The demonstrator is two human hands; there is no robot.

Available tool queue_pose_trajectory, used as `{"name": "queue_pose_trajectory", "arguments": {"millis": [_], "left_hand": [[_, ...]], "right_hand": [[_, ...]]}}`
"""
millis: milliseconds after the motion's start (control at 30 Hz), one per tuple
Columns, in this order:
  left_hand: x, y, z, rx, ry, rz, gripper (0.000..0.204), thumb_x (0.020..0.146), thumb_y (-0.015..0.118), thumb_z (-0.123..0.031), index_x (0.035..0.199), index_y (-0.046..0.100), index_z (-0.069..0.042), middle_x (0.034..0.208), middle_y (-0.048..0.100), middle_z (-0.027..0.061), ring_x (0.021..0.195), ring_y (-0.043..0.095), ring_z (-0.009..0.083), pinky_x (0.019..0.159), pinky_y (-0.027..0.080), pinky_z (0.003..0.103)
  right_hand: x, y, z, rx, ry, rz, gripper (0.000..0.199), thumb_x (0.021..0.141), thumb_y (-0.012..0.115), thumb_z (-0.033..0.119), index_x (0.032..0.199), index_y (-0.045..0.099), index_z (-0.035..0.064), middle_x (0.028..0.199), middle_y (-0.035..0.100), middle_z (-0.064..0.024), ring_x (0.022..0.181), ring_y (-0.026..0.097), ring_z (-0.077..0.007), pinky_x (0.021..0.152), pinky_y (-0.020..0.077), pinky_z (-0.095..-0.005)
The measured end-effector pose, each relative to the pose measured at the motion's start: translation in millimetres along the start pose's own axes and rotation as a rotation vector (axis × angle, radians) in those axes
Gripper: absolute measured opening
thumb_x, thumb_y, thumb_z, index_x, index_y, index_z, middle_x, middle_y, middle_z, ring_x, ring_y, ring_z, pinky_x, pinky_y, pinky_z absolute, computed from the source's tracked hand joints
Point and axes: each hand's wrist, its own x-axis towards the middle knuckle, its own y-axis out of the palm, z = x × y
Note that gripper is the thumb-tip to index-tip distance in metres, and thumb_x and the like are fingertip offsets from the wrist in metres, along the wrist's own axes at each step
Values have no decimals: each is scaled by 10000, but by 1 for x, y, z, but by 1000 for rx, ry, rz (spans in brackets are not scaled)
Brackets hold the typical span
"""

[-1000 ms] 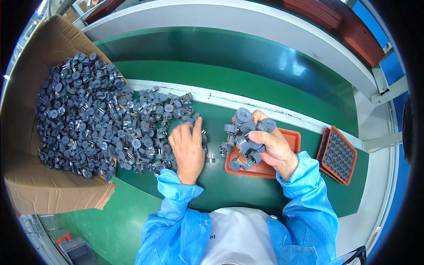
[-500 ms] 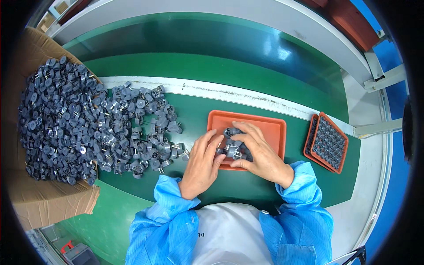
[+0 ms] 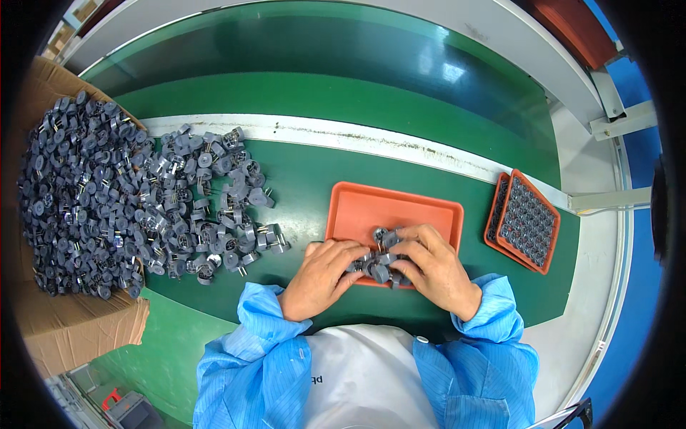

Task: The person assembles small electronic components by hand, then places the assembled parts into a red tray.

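Both grips closed on small bunch of grey parts [image 3: 377,259]: left hand [image 3: 319,277] & right hand [image 3: 434,269], at near edge of orange tray [image 3: 400,211]. Tray otherwise bare, so barely begun. Big pile [image 3: 128,200] left on table [image 3: 314,171]; filled trays [image 3: 525,222] right.

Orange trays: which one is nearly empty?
The big orange tray under both hands is mostly bare, with few grey parts. The stacked trays at the right are full of parts.

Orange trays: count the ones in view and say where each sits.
3. One orange tray lies on the green belt under both hands. Two more, a filled tray stacked on another tray, sit at the right. More could be hidden beneath.
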Motion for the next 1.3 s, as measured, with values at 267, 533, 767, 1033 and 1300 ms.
{"name": "queue_pose_trajectory", "arguments": {"millis": [267,533,767,1033,1300], "left_hand": [[-2,-34,-35,146,3,169,462,879,786,-151,1327,683,-112,1325,703,65,1211,651,225,980,366,430],[38,-6,-15,-95,18,192,424,896,749,-21,1302,641,-82,1313,707,80,1245,655,297,1029,447,437],[36,-1,-12,-57,152,51,308,904,752,-52,1203,684,-84,1235,729,71,1165,681,305,957,500,435],[32,-20,-1,132,1,-283,235,889,714,14,1117,709,-45,1220,725,89,1102,669,323,906,500,434],[49,-18,6,173,128,-143,315,848,748,-6,1149,702,-88,1242,737,41,1171,656,267,946,434,402]], "right_hand": [[-3,-12,0,296,117,182,297,897,804,43,1164,691,-22,1145,649,-155,974,715,-304,829,613,-390],[1,-7,-26,843,509,166,212,1104,615,132,1203,675,-46,1084,754,-112,954,746,-156,770,631,-292],[39,12,-39,107,-87,-240,71,929,760,55,915,729,-7,1100,722,-153,942,700,-310,787,569,-398],[50,33,-42,194,-119,-71,156,881,748,-20,1032,739,19,1058,674,-137,926,701,-331,796,582,-414],[31,-18,-15,66,105,243,278,867,796,92,1120,726,-1,1101,716,-145,1046,685,-383,917,569,-465]]}}
